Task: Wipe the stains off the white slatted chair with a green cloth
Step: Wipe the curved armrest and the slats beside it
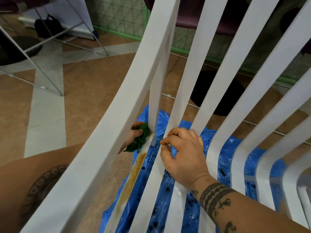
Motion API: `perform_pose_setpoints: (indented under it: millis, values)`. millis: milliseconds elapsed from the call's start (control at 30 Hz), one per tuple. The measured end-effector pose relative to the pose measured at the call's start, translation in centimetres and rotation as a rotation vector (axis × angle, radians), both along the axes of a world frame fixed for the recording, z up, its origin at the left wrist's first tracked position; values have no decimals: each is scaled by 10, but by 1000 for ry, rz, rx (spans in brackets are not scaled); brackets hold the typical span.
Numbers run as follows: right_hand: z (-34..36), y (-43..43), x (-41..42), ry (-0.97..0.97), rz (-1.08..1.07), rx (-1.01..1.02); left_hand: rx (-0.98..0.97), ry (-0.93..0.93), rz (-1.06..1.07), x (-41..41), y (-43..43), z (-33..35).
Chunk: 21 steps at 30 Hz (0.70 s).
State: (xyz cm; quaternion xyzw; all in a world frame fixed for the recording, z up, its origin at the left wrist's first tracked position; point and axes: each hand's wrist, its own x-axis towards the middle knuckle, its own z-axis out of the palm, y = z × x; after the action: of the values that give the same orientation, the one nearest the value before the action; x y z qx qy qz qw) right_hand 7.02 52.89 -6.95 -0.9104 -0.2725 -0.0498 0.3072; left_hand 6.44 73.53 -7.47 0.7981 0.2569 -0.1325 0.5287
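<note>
Barely begun: green cloth (pixel 141 139) gripped bunched in left hand (pixel 132 134), pressed atop brown stain (pixel 133 176). Below that grip, long streak unwiped. Right hand (pixel 185 154) curled round a slat of white slatted chair (pixel 94 148) alongside.

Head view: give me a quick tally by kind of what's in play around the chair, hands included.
hands: 2 (left hand holding the cloth, right hand gripping a slat)
green cloth: 1
white slatted chair: 1
brown stain streak: 1
blue plastic sheet: 1
total: 6
</note>
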Motion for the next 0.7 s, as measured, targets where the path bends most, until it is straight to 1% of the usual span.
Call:
perform_pose_setpoints:
  millis: [33,100,233,333,367,433,533,567,633,700]
  values:
    - [0,0,0,2,1,0,-8,37,-35,2,-2,-6]
    - [0,1,1,0,3,-5,53,44,-85,5,-9,-11]
    - [1,1,1,-5,3,-12,294,85,-210,7,-8,-2]
    - [1,1,1,-3,7,-9,518,143,-384,2,2,7]
    - [1,1,1,-5,6,-5,552,116,-422,-1,3,8]
    - [1,1,1,-10,8,-3,553,29,-418,-10,-1,8]
    - [2,1,0,-8,7,-5,663,-222,-386,-22,-16,1]
    - [2,1,1,-8,8,-8,731,-267,-443,-22,-19,-9]
    - [1,0,1,-8,3,-10,875,-251,-525,-15,-22,-31]
    - [1,1,1,-11,5,-6,939,-213,-582,-7,-26,-39]
